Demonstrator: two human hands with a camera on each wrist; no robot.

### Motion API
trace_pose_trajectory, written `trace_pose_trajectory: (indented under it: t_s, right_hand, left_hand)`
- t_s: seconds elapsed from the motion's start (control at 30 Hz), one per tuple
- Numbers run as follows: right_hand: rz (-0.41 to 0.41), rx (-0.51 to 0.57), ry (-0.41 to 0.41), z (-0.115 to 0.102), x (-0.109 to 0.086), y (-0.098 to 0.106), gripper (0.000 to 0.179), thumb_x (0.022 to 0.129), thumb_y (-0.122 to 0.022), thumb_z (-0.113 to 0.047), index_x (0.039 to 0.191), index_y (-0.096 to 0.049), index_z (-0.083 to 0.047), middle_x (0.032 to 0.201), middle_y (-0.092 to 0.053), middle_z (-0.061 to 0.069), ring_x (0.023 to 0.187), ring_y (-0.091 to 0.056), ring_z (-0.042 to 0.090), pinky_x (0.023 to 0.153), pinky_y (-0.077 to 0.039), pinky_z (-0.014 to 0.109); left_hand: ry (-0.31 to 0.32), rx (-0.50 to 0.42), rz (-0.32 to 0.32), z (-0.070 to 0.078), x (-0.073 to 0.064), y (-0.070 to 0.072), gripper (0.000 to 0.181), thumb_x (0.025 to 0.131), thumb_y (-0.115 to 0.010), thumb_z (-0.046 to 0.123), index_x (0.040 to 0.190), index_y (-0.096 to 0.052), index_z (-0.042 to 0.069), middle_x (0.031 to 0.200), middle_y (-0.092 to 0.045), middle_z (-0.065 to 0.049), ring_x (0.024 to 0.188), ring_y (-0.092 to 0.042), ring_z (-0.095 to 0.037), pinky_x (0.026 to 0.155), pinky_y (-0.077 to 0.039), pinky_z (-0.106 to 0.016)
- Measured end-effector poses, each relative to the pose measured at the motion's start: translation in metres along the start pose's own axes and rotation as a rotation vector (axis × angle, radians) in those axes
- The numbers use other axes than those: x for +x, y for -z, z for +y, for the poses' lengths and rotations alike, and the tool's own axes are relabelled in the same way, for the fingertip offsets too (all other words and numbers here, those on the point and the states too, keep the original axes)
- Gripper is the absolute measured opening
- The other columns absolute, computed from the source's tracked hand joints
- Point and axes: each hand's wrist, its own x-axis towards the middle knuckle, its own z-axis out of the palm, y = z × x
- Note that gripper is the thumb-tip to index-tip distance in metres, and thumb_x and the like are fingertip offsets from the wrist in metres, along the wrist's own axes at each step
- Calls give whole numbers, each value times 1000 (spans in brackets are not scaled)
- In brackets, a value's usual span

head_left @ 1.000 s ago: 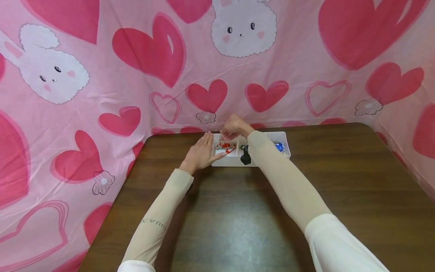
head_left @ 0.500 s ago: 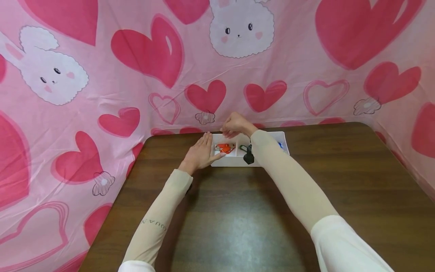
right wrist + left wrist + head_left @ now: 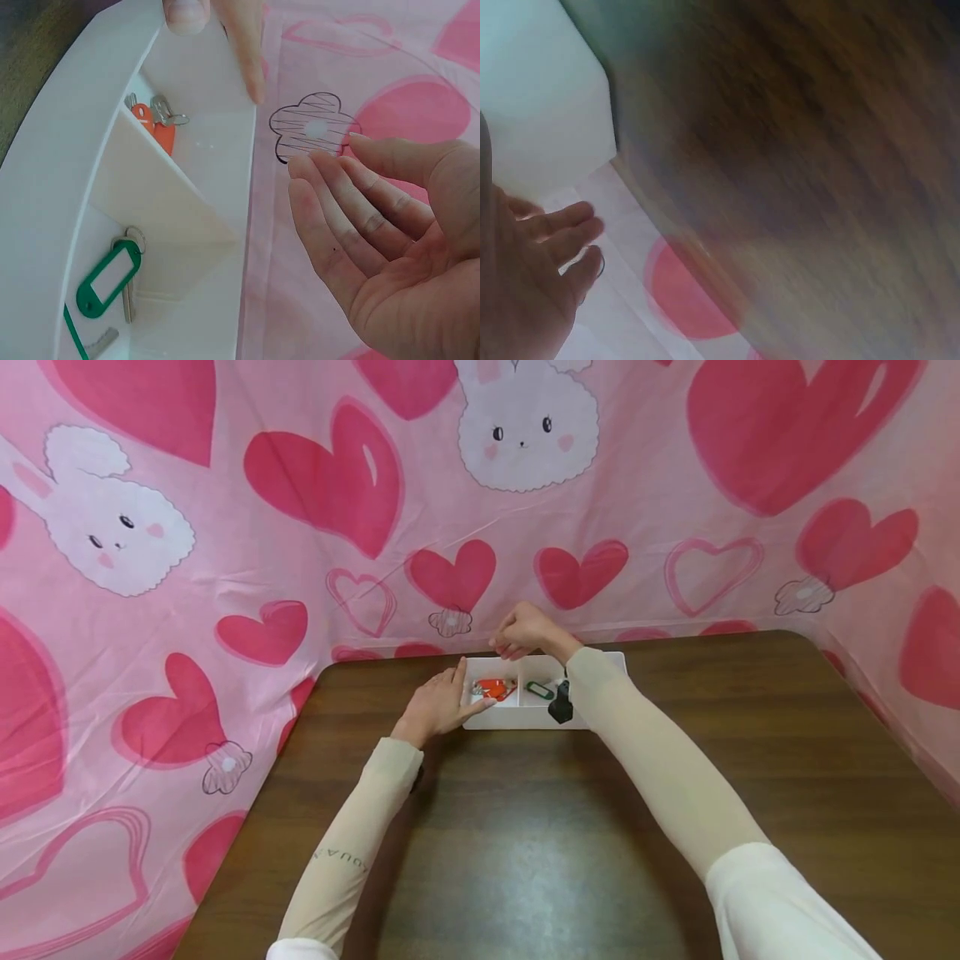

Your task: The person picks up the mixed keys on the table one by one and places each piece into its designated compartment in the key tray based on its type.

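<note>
A white divided box stands near the table's back edge. My left hand rests against its left end, thumb across the front rim. In the left compartment lie orange key tags with keys. A green key tag with a white label lies beside a key in the neighbouring compartment, with part of another green tag at the view's edge. Over the box's back rim hovers my right hand, fingers loosely bent, nothing between them. My right forearm hides the box's right part in the head view.
The brown wooden table extends in front of the box and to both sides. Close behind its back edge hangs a pink cloth with hearts and rabbits. A black wrist camera hangs over the box's front rim.
My right hand has shifted a little right and up, away from the left compartment. More of the orange and green tags shows. My left hand stays on the box's left end.
</note>
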Motion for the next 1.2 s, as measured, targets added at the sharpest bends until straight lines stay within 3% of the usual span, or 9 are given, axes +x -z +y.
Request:
trace_pose_trajectory:
  t_s: [0.13,0.2,0.53,0.7,0.87,1.03,1.2]
  right_hand:
    - [-5,-6,20,3,-5,6,31,102,-68,-17,122,-74,6,115,-77,25,104,-77,39,97,-62,48]
    - [1,-15,33,4,-8,8,29,102,-67,-16,121,-75,5,116,-77,25,107,-76,40,95,-64,47]
    - [48,-58,58,6,-24,18,35,99,-73,-24,122,-76,2,122,-76,23,106,-75,37,97,-63,48]
    - [90,-98,78,7,-39,25,40,95,-78,-34,121,-78,-4,116,-76,18,98,-69,29,94,-64,45]
    - [147,-180,121,14,-52,33,44,93,-79,-40,121,-77,-6,115,-76,16,104,-67,32,91,-63,42]
    - [207,-217,145,23,-68,42,65,91,-81,-42,138,-63,0,130,-68,21,116,-63,35,99,-61,48]
    - [250,-223,80,33,-88,53,90,87,-81,-53,153,-45,-4,150,-55,20,134,-55,38,109,-56,56]
  left_hand:
    - [16,-14,4,1,-2,0,110,92,-47,82,169,-14,11,165,-42,-21,149,-49,-40,117,-48,-57]
    - [16,-22,14,1,-3,1,110,91,-49,82,169,-16,11,164,-42,-21,147,-50,-40,115,-50,-58]
    - [12,-79,109,1,-10,3,103,91,-52,80,163,-31,10,151,-50,-18,134,-58,-36,112,-54,-56]
    - [35,-159,166,-3,-17,7,93,93,-53,78,151,-43,6,141,-53,-16,128,-58,-33,111,-54,-55]
    - [50,-196,221,-8,-24,14,80,96,-55,73,139,-49,6,130,-53,-14,119,-58,-33,107,-57,-54]
    - [58,-218,274,-15,-34,21,77,97,-51,75,137,-53,9,137,-52,-14,125,-58,-35,109,-55,-56]
    - [64,-240,305,-22,-45,26,86,96,-48,78,146,-53,8,149,-49,-16,136,-54,-38,114,-50,-61]
